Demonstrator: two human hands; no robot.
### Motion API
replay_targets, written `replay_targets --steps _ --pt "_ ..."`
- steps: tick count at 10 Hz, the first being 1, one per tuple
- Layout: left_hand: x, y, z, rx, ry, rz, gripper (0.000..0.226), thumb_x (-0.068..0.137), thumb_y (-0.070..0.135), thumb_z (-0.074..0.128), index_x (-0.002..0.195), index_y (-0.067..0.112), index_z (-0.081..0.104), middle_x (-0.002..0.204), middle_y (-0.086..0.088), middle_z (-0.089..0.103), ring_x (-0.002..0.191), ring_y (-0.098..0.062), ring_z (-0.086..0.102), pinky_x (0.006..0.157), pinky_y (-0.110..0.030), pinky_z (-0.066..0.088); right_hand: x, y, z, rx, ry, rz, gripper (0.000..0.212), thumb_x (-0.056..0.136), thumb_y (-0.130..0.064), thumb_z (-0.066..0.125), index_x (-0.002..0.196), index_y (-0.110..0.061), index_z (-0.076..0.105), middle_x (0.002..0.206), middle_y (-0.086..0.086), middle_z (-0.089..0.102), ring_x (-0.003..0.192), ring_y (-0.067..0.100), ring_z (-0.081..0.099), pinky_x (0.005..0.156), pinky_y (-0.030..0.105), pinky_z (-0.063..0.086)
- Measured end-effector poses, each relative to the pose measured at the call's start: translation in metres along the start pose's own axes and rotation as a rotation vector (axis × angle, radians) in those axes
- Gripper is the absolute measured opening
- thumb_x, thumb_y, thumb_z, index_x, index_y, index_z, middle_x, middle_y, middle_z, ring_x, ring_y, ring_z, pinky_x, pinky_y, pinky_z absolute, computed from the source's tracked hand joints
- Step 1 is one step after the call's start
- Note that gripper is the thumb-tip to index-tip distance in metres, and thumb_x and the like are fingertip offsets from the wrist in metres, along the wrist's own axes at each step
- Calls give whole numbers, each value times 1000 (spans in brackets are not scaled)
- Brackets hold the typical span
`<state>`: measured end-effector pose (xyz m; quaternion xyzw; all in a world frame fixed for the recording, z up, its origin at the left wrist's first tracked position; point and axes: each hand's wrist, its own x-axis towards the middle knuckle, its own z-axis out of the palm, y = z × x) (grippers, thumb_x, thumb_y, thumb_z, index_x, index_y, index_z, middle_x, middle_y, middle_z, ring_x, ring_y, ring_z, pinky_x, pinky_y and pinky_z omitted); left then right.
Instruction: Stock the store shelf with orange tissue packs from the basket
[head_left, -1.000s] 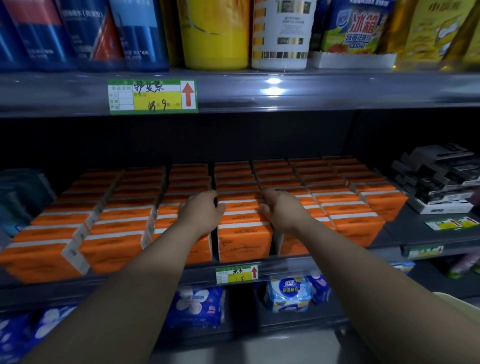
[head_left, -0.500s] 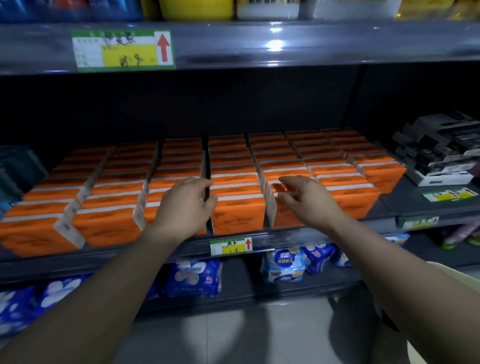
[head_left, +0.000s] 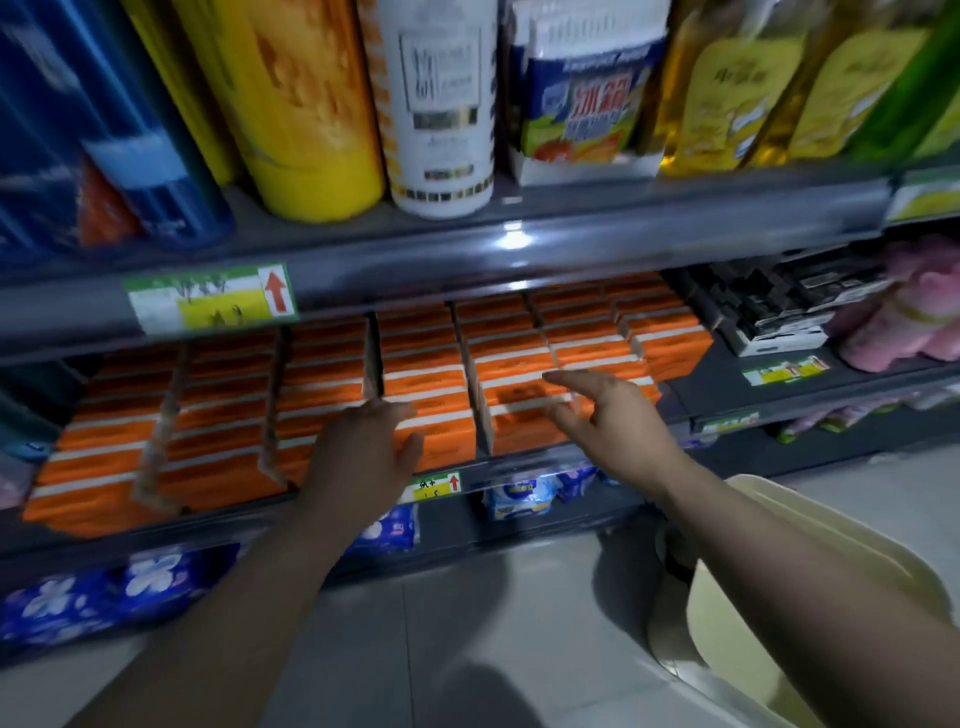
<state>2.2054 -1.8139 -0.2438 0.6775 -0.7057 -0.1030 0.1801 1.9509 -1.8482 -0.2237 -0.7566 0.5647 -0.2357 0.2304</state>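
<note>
place: shop | evidence: stocked shelves (head_left: 519, 244), price tags (head_left: 210, 299), rowed orange tissue packs (head_left: 421, 384)

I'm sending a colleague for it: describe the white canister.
Start at the upper shelf, above the orange tissue packs. The white canister stands between a yellow tube and a blue-and-white pack. It alone is white with gold checks.

We face dim grey metal shelving (head_left: 675, 228) — its upper rail catches a bright white glare (head_left: 514, 240) and carries a green-and-yellow price label (head_left: 208, 299). Beneath us lies a pale tiled floor (head_left: 467, 649), crossed by soft shadows.
</note>
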Motion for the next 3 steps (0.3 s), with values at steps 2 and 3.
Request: replay_targets --steps 2,3 --pt "-35 55 -111 -54 -26 -1 30 87 30 60 114 20 66 111 -3 68 101 -22 61 85 -31 47 -39 -75 -100 88 60 70 30 85 -23 69 115 -20 68 117 0 68 81 -2 64 80 16 39" --pt "-42 82 -184 -66 27 1 31 88 30 62 116 18 66 114 -3 67 105 -23 61 88 -30 45 -47 -124 -167 164 125 96 32 85 -25 69 116 -21 67 113 -1 69 73 -7 59 84 26 49"
